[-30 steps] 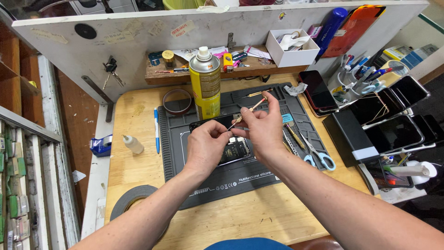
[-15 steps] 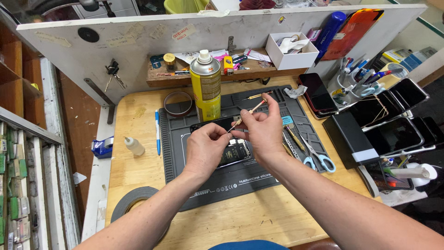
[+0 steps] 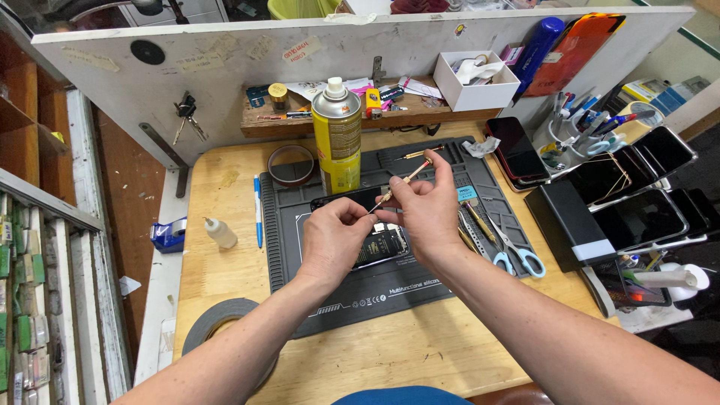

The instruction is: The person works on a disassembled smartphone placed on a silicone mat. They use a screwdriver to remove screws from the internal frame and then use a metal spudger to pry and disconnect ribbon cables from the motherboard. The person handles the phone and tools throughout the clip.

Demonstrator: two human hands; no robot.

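My right hand [image 3: 426,212] grips a thin screwdriver [image 3: 409,180] with a brass-coloured shaft, its tip pointing down-left. My left hand [image 3: 334,237] pinches at that tip with thumb and forefinger; whether a small part sits between the fingers is too small to tell. Both hands hover above an opened phone [image 3: 375,241] lying on a dark grey work mat [image 3: 337,289]. The phone is largely hidden by my hands.
A yellow spray can [image 3: 337,139] stands at the mat's far edge beside a tape roll [image 3: 292,163]. Scissors [image 3: 517,255] and tweezers lie on the mat's right. A blue pen [image 3: 258,210], small bottle [image 3: 220,233], black tape roll [image 3: 219,319], stacked phones [image 3: 517,150] and a white box [image 3: 476,81] surround it.
Both hands have stayed over the phone, shifting only slightly. The screwdriver keeps the same angle.
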